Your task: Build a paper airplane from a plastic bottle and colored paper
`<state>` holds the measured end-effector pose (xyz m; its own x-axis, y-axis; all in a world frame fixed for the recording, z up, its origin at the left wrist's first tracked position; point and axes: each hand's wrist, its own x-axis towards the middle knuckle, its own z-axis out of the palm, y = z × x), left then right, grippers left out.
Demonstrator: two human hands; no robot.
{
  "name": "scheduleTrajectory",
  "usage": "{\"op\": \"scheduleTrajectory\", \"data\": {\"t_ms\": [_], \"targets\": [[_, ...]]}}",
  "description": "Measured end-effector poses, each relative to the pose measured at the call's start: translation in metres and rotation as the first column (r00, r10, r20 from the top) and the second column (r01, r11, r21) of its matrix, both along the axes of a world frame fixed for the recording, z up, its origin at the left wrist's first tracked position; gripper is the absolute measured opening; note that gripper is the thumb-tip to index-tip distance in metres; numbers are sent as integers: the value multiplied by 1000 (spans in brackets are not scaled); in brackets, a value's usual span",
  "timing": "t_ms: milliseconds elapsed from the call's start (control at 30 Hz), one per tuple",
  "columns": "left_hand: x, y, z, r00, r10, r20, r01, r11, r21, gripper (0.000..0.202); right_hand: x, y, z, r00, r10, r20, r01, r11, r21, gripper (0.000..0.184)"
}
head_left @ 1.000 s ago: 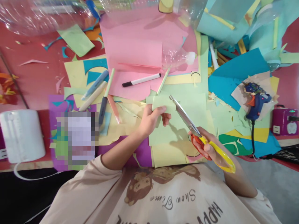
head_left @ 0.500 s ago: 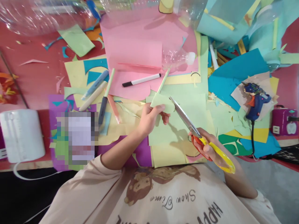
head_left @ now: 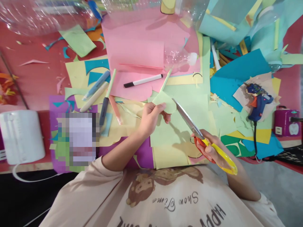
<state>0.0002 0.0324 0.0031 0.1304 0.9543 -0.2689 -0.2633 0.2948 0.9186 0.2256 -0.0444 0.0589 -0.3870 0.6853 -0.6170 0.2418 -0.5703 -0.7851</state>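
My left hand [head_left: 151,118] pinches a small light-green paper piece [head_left: 167,100] with a rounded edge between thumb and fingers. My right hand [head_left: 209,146] grips scissors [head_left: 188,120] with one yellow and one red handle loop. Their blades look closed or nearly so, and the tips lie at the right edge of the paper piece; whether they touch it I cannot tell. Underneath is a larger light-green sheet [head_left: 187,129]. Beyond the left hand lie a black-and-white marker [head_left: 143,81] and a narrow green paper strip [head_left: 165,81].
A clear bottle wrapped in pink paper [head_left: 142,53] lies at the middle back. On the right, a blue glue gun [head_left: 259,105] rests on paper, its cord running off the front edge. Several markers [head_left: 97,84] and paper scraps lie left. A white case [head_left: 22,137] stands far left.
The paper piece has turned and tilted slightly in my left hand, so its rounded edge faces the scissors differently. The right hand and scissors have hardly moved.
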Motion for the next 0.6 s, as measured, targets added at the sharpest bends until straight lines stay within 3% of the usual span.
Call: {"op": "scheduleTrajectory", "data": {"t_ms": [133,233,333,400,467,600], "targets": [[0,0,1,998,-6,-60,5,1000,-3,34,0,-2,-4,1000,-27,-3,27,999,18,60],[-1,0,6,965,-111,-237,114,993,-3,46,2,-4,-10,989,-134,-56,139,987,83,53],[-3,0,12,845,-279,-457,325,946,22,49,4,-3,-10,973,-211,-99,223,965,135,50],[-6,2,15,746,-303,-594,421,905,67,44,6,-2,-8,970,-221,-101,234,960,154,50],[-10,5,16,659,-224,-718,436,892,122,37,6,-1,-7,969,-226,-96,239,959,154,50],[-22,14,14,473,49,-880,367,897,248,23,6,-2,-10,963,-248,-105,260,957,129,51]]}}
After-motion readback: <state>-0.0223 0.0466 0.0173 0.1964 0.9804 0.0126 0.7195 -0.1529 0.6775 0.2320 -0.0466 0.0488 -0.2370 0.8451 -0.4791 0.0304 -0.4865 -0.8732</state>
